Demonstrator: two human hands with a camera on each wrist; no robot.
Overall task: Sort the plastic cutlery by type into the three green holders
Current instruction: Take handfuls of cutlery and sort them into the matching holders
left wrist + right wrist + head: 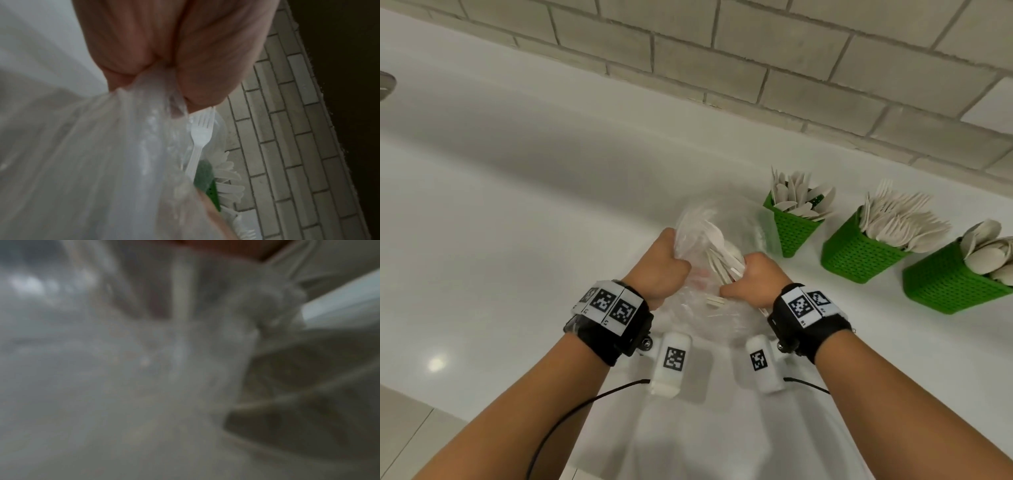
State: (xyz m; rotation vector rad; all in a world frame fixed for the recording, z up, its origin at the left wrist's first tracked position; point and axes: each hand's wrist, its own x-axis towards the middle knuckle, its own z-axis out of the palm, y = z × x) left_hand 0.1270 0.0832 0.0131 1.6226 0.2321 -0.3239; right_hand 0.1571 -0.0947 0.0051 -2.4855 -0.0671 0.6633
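Observation:
A clear plastic bag [709,246] of white plastic cutlery hangs between both hands over the white counter. My left hand [664,263] grips the bag's left side, and in the left wrist view the bag [115,162] bunches out of my curled fingers [205,68] beside a white fork [198,139]. My right hand [751,279] grips a bundle of cutlery handles [726,270] through the bag. Three green holders stand to the right: the near-left holder [792,231], the middle holder with forks [856,255], and the right holder with spoons [948,284]. The right wrist view is blurred plastic.
A grey brick wall [791,78] runs behind the white counter [534,178]. A metal fixture [385,85] shows at the far left edge. Tiled floor [407,425] lies below the counter's front edge at the lower left.

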